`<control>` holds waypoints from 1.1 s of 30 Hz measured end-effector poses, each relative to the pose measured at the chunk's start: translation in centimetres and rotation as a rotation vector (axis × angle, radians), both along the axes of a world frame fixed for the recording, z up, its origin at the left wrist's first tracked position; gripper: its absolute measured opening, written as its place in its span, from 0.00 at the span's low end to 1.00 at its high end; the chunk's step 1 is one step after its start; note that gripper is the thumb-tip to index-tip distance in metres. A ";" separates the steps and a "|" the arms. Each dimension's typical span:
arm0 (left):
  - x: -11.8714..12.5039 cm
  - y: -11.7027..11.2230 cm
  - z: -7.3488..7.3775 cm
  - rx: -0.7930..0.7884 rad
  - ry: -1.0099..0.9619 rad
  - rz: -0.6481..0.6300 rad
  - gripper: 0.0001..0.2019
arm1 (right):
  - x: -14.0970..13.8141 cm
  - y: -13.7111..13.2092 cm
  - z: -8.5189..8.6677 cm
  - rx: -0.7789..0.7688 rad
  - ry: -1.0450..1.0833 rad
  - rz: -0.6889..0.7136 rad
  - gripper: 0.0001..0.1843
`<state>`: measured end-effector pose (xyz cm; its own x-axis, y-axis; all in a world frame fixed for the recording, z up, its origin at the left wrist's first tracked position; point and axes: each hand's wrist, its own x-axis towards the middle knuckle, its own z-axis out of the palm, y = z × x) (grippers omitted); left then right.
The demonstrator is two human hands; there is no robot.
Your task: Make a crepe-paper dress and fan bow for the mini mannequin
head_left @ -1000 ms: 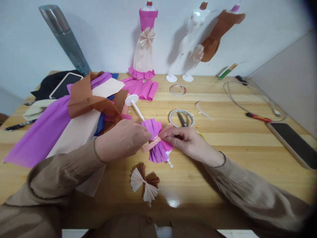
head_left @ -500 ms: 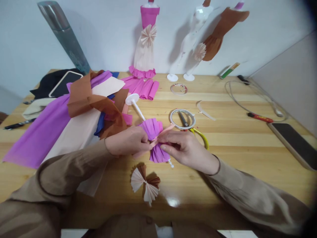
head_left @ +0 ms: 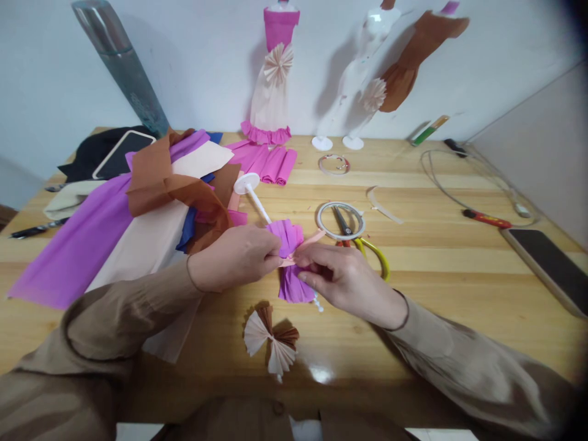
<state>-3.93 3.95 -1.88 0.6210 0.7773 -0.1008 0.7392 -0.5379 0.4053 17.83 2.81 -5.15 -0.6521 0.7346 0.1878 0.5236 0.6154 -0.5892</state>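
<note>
A small white mannequin lies on the wooden table (head_left: 459, 269), its round base (head_left: 246, 183) pointing away from me. Pleated purple crepe paper (head_left: 294, 283) is wrapped round its body. A thin pink paper strip (head_left: 309, 240) crosses the purple pleats at the waist. My left hand (head_left: 232, 256) is closed, pinching the strip's left end against the pleats. My right hand (head_left: 342, 275) is closed too, fingers pinching the strip from the right. A brown and cream paper bow (head_left: 271, 340) lies just below my hands.
Loose crepe sheets (head_left: 114, 233) in purple, cream, brown and blue cover the left. Yellow-handled scissors (head_left: 362, 242) lie through a tape roll (head_left: 340, 220). Dressed mannequins (head_left: 271, 79) stand at the back wall. A phone (head_left: 546, 260), cable (head_left: 463, 184) and red tool (head_left: 487, 218) sit right.
My hands drew closer together over the purple pleats. The pink strip's loose left end, sticking out a second ago, is now tucked under my left fingers.
</note>
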 end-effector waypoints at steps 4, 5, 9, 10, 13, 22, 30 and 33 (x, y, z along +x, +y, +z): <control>0.2 -0.3 0.6 -0.064 0.011 0.032 0.17 | 0.0 0.1 0.1 -0.014 -0.011 -0.019 0.05; 0.4 -0.3 0.7 -0.105 -0.001 0.050 0.19 | 0.0 0.1 0.1 -0.014 -0.010 -0.019 0.05; 0.9 -0.3 0.2 -0.248 -0.062 0.127 0.24 | -0.1 0.1 0.2 -0.024 -0.009 -0.007 0.05; 1.0 -0.2 -0.1 -0.256 -0.077 0.133 0.24 | -0.1 0.1 0.2 -0.027 -0.011 -0.004 0.05; 1.2 -0.1 -0.8 -0.256 -0.130 0.125 0.21 | -0.1 0.0 0.2 -0.036 -0.020 -0.009 0.05; 1.5 0.0 -0.3 -0.275 -0.245 0.162 0.17 | 0.0 0.1 0.0 -0.022 0.016 0.031 0.02; 0.9 0.2 -1.2 -0.101 -0.021 0.082 0.14 | 0.0 0.1 -0.1 -0.014 0.050 0.058 0.05; 1.0 0.1 -1.2 -0.070 0.015 0.065 0.15 | 0.0 0.0 0.0 -0.037 0.002 -0.020 0.03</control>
